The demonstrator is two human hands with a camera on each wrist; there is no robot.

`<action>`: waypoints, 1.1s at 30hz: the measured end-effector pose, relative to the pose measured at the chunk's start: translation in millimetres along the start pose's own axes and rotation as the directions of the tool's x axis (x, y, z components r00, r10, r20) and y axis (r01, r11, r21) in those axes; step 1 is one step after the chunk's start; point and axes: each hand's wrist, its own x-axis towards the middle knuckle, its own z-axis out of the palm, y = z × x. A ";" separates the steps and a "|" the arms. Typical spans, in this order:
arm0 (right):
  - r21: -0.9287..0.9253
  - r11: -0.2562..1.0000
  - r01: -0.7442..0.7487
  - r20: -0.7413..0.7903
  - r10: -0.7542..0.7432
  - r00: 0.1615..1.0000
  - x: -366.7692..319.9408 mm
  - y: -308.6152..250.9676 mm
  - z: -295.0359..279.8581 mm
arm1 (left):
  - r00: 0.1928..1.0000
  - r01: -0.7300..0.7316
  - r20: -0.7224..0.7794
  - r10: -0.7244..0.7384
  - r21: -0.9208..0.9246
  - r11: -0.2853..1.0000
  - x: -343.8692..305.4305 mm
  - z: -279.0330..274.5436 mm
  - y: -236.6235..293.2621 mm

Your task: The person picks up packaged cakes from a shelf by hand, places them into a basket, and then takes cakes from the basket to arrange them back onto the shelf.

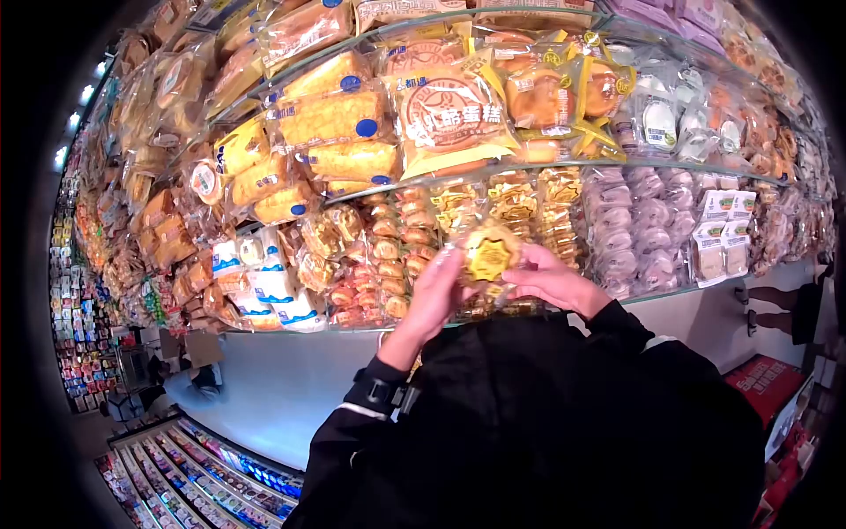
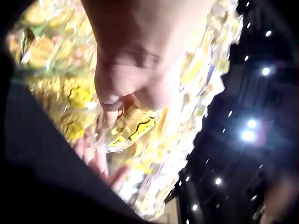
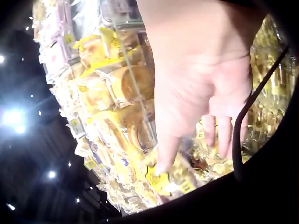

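Observation:
A clear-wrapped round pastry with a yellow star-shaped label (image 1: 491,255) is held up in front of the lower shelf in the head view. My left hand (image 1: 438,291) grips its left side, and my right hand (image 1: 555,280) pinches its lower right edge. In the left wrist view the left hand (image 2: 135,70) has its fingers curled round the packet (image 2: 135,126). The right wrist view shows the right hand (image 3: 198,88) with its thumb against the yellow label (image 3: 156,178); its other fingers are partly hidden.
Packed breads and cakes fill the tiered glass shelves, with a large cake packet (image 1: 451,115) above the hands. Similar yellow-labelled packets (image 1: 514,201) lie just behind. Glass shelf edges run across the display. A lower rack (image 1: 189,472) stands at bottom left; a person's legs (image 1: 771,310) show at right.

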 end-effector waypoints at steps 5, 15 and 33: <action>-0.299 0.951 0.075 -0.256 -0.156 0.954 -41.3 -17.7 -47.5 | 0.939 -0.250 0.340 0.053 0.567 0.785 63.2 27.6 1.3; -0.340 0.923 0.181 -0.373 -0.309 0.875 -62.1 -2.3 -87.5 | 0.884 -0.379 0.461 0.076 0.613 0.693 143.6 69.7 -19.0; 0.387 0.607 0.694 -0.728 -0.261 0.633 9.5 44.4 -64.1 | 0.741 -0.565 0.647 0.180 0.746 -0.353 154.6 107.5 -10.6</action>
